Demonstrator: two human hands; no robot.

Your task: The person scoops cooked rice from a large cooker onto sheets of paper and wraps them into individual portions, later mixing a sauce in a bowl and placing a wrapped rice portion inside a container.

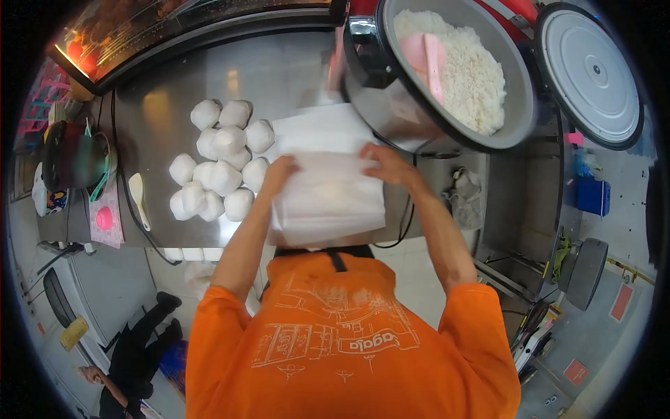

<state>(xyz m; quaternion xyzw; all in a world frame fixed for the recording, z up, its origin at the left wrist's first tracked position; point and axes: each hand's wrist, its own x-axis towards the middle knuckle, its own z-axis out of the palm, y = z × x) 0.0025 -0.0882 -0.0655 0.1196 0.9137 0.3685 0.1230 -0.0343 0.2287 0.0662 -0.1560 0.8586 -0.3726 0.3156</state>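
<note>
White wrapping paper sheets lie in a stack on the steel counter directly before me. My left hand grips the left edge of the top sheet, its fingertips partly blurred. On the opposite edge, my right hand holds the same sheet between curled fingers and thumb. A straight paper edge runs between both hands, with more white paper beyond it. Left of my left hand sit several white paper-wrapped bundles, some piled on others. Beyond my right hand stands a large rice cooker of cooked white rice, with a pink scoop resting in it.
The cooker's round lid stands raised at the right. A cream rice paddle lies by a black cable on the steel counter. A lit glass display case borders the far side. Another person is at lower left.
</note>
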